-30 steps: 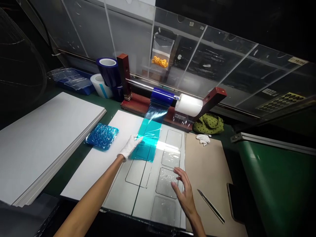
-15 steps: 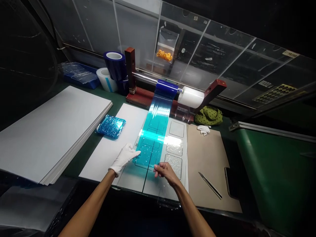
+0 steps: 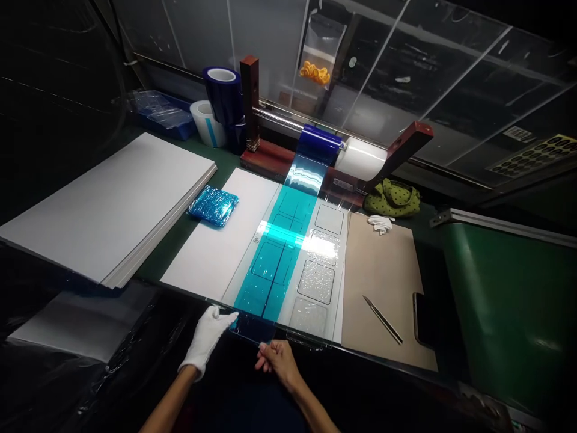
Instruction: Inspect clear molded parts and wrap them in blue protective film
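A strip of blue film (image 3: 274, 252) runs from the blue roll (image 3: 318, 143) on the stand across a sheet with rounded rectangles, and its end hangs past the table's front edge. My left hand (image 3: 207, 337), in a white glove, pinches the left corner of that end. My right hand (image 3: 277, 359), bare, pinches its right corner, thumb against fingers. Right of the strip, clear film pieces cover several of the outlined rectangles (image 3: 316, 281). The white roll (image 3: 361, 159) sits beside the blue one.
A stack of white sheets (image 3: 112, 204) lies left, near a blue shiny bundle (image 3: 213, 206). On brown board (image 3: 387, 258) at right are a knife (image 3: 383, 320) and a crumpled white glove (image 3: 381, 225). A phone (image 3: 422, 320) and green pouch (image 3: 392, 198) are beyond.
Both hands have moved toward me, drawing the blue film down the sheet and past the table's front edge. The view has shifted slightly.
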`<state>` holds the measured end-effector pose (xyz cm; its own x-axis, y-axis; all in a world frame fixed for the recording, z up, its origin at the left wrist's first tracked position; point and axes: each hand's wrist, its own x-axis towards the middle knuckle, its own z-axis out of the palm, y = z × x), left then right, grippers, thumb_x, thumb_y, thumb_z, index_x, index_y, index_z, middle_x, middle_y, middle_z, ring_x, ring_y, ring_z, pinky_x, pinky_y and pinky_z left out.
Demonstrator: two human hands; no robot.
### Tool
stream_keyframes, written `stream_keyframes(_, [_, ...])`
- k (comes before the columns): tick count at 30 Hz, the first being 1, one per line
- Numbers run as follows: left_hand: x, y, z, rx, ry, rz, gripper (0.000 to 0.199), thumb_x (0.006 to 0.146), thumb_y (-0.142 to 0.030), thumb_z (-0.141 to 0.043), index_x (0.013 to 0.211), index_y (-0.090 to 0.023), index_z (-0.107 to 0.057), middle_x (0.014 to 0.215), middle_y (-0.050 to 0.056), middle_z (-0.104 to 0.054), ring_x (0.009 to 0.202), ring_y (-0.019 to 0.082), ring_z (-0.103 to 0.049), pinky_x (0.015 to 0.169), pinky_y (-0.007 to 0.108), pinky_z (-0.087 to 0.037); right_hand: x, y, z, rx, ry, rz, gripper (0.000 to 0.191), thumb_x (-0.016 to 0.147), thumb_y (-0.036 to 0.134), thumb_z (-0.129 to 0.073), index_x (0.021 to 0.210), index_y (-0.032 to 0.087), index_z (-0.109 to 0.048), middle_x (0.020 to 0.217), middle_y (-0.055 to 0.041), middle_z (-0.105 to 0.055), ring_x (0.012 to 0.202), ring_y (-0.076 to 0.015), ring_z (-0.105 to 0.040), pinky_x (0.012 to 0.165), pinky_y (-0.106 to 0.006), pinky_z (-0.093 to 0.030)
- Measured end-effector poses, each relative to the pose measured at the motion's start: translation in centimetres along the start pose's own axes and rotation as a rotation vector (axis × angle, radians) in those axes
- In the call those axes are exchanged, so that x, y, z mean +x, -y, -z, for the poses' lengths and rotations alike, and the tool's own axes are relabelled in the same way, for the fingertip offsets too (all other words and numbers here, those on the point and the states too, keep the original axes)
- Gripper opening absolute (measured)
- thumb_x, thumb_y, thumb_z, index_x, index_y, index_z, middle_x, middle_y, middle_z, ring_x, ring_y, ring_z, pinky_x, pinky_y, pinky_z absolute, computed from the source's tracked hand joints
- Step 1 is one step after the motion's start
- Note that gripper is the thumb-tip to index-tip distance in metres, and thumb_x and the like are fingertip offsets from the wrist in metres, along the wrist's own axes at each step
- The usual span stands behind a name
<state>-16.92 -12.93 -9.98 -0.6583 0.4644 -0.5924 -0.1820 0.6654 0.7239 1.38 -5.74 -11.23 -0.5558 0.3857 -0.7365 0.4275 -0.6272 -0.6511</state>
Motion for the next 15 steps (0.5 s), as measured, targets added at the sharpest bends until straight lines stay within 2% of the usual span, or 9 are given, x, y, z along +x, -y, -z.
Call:
stream_keyframes(3, [1.1, 0.7, -0.7, 0.077, -0.107, 0.009, 0.056, 0.06, -0.054, -0.068, 0.064, -0.023, -0.021, 0.052, -0.01, -0.029, 0.05, 0.009, -0.03, 0.051, 0.023, -0.029, 1.1, 0.2, -0.6, 0.023, -0.025, -0.03, 0.063, 0.056, 0.075, -0.062, 0.062, 0.013, -0.057, 0.059, -0.0078, -0.066, 0.044, -0.0087, -0.05, 0.043, -0.019, -0.033])
stream_keyframes(6, [1.5, 0.9, -0.8, 0.174, -0.169, 0.02, 0.054, 0.058, -0.056, -0.069, 0.06, -0.023, -0.027, 0.048, -0.01, -0.028, 0.047, 0.009, -0.028, 0.048, 0.023, -0.026, 0.4, 0.2, -0.7, 0.024, 0.004, -0.051, 0.063, 0.058, 0.075, -0.061, 0.065, 0.012, -0.057, 0.065, -0.0096, -0.067, 0.044, -0.0086, -0.052, 0.041, -0.018, -0.032])
stream_keyframes(8, [1.1, 1.0, -0.4, 0.218, -0.166, 0.02, 0.051, 0.058, -0.059, -0.068, 0.06, -0.022, -0.033, 0.047, -0.009, -0.033, 0.046, 0.01, -0.032, 0.048, 0.024, -0.027, -1.1, 0.4, 0.7, -0.013, 0.042, -0.036, 0.06, 0.061, 0.071, -0.062, 0.07, 0.012, -0.058, 0.066, -0.009, -0.068, 0.044, -0.0092, -0.053, 0.04, -0.018, -0.032])
stream_keyframes(10, [0.1, 1.1, 0.3, 0.242, -0.154, 0.011, 0.047, 0.061, -0.061, -0.066, 0.066, -0.021, -0.042, 0.052, -0.007, -0.044, 0.049, 0.012, -0.042, 0.05, 0.024, -0.033, -3.0, 1.1, 3.9, -0.114, -0.005, 0.05, 0.054, 0.068, 0.065, -0.06, 0.078, 0.013, -0.061, 0.065, -0.0074, -0.068, 0.046, -0.0115, -0.055, 0.041, -0.02, -0.034])
stream_keyframes(12, [-0.9, 1.0, 0.8, 0.258, -0.161, -0.005, 0.046, 0.064, -0.061, -0.064, 0.082, -0.021, -0.05, 0.068, -0.002, -0.057, 0.06, 0.016, -0.054, 0.057, 0.026, -0.04, -4.5, 2.4, 8.8, -0.328, -0.232, 0.193, 0.046, 0.077, 0.058, -0.053, 0.085, 0.015, -0.063, 0.068, -0.0067, -0.068, 0.053, -0.015, -0.059, 0.047, -0.024, -0.041])
stream_keyframes(14, [-1.9, 0.6, 0.9, 0.281, -0.19, -0.031, 0.047, 0.068, -0.058, -0.062, 0.097, -0.022, -0.051, 0.085, 0.001, -0.06, 0.075, 0.018, -0.058, 0.066, 0.028, -0.043, -5.3, 3.8, 14.6, -0.722, -0.667, 0.329, 0.038, 0.086, 0.049, -0.043, 0.094, 0.018, -0.064, 0.08, -0.0068, -0.068, 0.068, -0.0178, -0.062, 0.061, -0.028, -0.047])
stream_keyframes(15, [-2.3, 0.2, 0.6, 0.325, -0.212, -0.073, 0.045, 0.071, -0.055, -0.06, 0.101, -0.022, -0.052, 0.088, 0.002, -0.06, 0.077, 0.019, -0.058, 0.067, 0.028, -0.043, -5.5, 4.5, 17.4, -0.797, -0.8, 0.321, 0.037, 0.086, 0.044, -0.043, 0.103, 0.017, -0.063, 0.093, -0.01, -0.066, 0.079, -0.0208, -0.062, 0.07, -0.033, -0.047])
